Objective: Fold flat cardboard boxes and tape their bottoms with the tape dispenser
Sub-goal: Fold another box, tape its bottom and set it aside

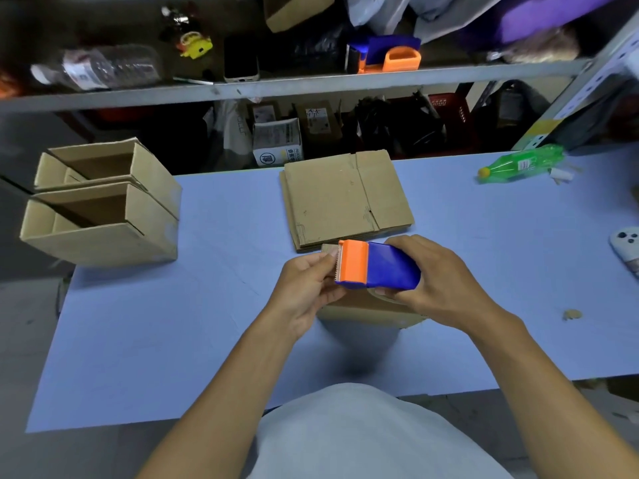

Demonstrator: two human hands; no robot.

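My right hand (437,283) grips a blue and orange tape dispenser (378,266) above a folded cardboard box (366,307) that stands on the blue table (173,323). Most of that box is hidden under my hands. My left hand (307,285) pinches the tape end at the dispenser's orange toothed edge. A stack of flat cardboard boxes (342,198) lies just behind. Two folded boxes (103,205) stand at the table's left edge, their open sides facing up.
A green plastic bottle (522,164) lies at the far right, a white phone (627,245) at the right edge, a paper scrap (572,314) near it. Behind the table a shelf (311,86) holds a second dispenser (390,55), a clear bottle and a phone.
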